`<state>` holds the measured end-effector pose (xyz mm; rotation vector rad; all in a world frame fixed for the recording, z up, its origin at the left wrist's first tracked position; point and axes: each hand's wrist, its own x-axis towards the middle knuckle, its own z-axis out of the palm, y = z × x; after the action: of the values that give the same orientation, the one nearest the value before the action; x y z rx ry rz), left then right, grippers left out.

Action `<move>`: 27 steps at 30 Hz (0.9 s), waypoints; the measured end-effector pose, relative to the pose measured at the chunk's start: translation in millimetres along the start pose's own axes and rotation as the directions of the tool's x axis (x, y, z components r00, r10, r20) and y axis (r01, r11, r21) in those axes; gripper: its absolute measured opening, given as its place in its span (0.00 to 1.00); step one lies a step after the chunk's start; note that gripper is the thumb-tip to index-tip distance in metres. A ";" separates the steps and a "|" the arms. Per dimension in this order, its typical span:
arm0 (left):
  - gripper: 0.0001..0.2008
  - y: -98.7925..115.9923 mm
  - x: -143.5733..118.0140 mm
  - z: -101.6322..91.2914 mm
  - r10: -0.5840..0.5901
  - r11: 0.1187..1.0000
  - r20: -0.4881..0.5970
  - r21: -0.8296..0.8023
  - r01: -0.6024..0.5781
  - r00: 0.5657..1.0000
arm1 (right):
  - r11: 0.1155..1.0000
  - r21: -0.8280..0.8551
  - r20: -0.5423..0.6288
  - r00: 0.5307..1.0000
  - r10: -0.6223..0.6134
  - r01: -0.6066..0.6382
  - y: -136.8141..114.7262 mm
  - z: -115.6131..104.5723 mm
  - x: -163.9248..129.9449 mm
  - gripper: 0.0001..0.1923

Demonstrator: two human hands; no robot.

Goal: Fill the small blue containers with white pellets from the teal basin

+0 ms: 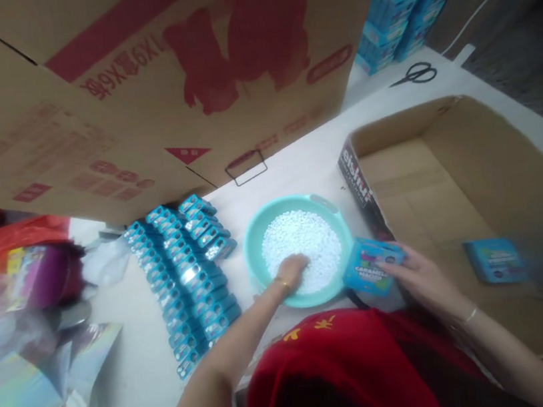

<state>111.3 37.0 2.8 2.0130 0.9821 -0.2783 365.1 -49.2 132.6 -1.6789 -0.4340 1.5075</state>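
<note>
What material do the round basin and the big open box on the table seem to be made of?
The basin looks like moulded plastic: a smooth, even turquoise rim with a moulded handle, slightly glossy. The left hand rests in the white pellets inside it. The open box looks like corrugated cardboard: matte brown walls with folded flaps and creases, though the fluting itself is too blurred to see.

Single head-worn view, looking steeply down and forward from above the person's chest onto the desk (305, 158) at close range. The left hand (291, 273) and right hand (420, 277) lie low in centre frame; a cardboard box wall (133, 81) beyond them fills the upper frame.
</note>
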 end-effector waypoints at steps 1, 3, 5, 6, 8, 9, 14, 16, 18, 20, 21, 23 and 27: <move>0.17 -0.9 -3.2 0.6 -0.001 0.999 0.003 -0.036 0.001 1.000 | 0.999 -0.016 -0.035 0.999 -0.038 0.038 0.8 1.7 4.8 0.31; 0.19 -2.6 -7.5 -3.5 -0.001 0.994 0.004 -0.107 0.002 1.000 | 0.991 -0.077 -0.084 0.989 -0.118 0.111 1.5 6.7 12.5 0.30; 0.20 -3.4 -11.7 -14.8 0.005 0.987 -0.001 -0.160 -0.005 1.000 | 0.966 -0.160 -0.114 0.969 -0.221 0.202 1.9 11.9 17.9 0.28; 0.20 -3.3 -14.6 -23.1 0.009 0.983 -0.009 -0.184 -0.010 1.000 | 0.943 -0.209 -0.114 0.952 -0.285 0.258 2.3 14.1 20.4 0.27; 0.17 -1.8 -22.8 -44.0 0.020 0.968 -0.048 -0.251 -0.031 0.999 | 0.862 -0.329 -0.081 0.898 -0.433 0.387 3.3 17.3 25.8 0.24; 0.16 -0.4 -27.9 -56.1 0.024 0.955 -0.075 -0.292 -0.044 0.997 | 0.797 -0.403 -0.046 0.859 -0.509 0.451 3.6 18.5 29.0 0.21; 0.14 16.5 -53.3 -120.3 0.066 0.931 -0.144 -0.347 -0.113 0.987 | 0.360 -0.679 0.253 0.664 -0.703 0.640 0.4 29.4 47.1 0.15; 0.15 29.0 -58.5 -141.3 0.100 0.955 -0.146 -0.262 -0.137 0.984 | 0.264 -0.703 0.351 0.644 -0.680 0.661 -1.0 38.5 52.1 0.17; 0.15 45.0 -60.0 -156.8 0.125 0.979 -0.139 -0.146 -0.145 0.982 | 0.210 -0.705 0.418 0.636 -0.649 0.678 -0.5 48.9 55.0 0.19; 0.15 64.1 -59.3 -166.1 0.122 0.993 -0.115 0.006 -0.122 0.986 | 0.176 -0.701 0.459 0.625 -0.631 0.691 1.9 58.4 56.6 0.20; 0.13 74.7 -58.7 -168.4 0.098 0.991 -0.099 0.096 -0.089 0.990 | 0.161 -0.700 0.471 0.620 -0.628 0.695 3.7 62.3 57.3 0.21; 0.11 97.3 -57.7 -168.7 0.013 0.958 -0.075 0.288 0.009 0.997 | 0.135 -0.700 0.488 0.608 -0.626 0.701 7.9 67.7 58.7 0.21; 0.12 139.5 -59.8 -162.0 -0.104 0.823 -0.095 0.551 0.139 0.990 | 0.141 -0.682 0.503 0.600 -0.623 0.718 15.9 70.6 62.9 0.22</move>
<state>147.8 85.5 216.3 2.4978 1.1670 -0.6397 308.7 10.5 83.0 -1.6193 -2.0052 0.5976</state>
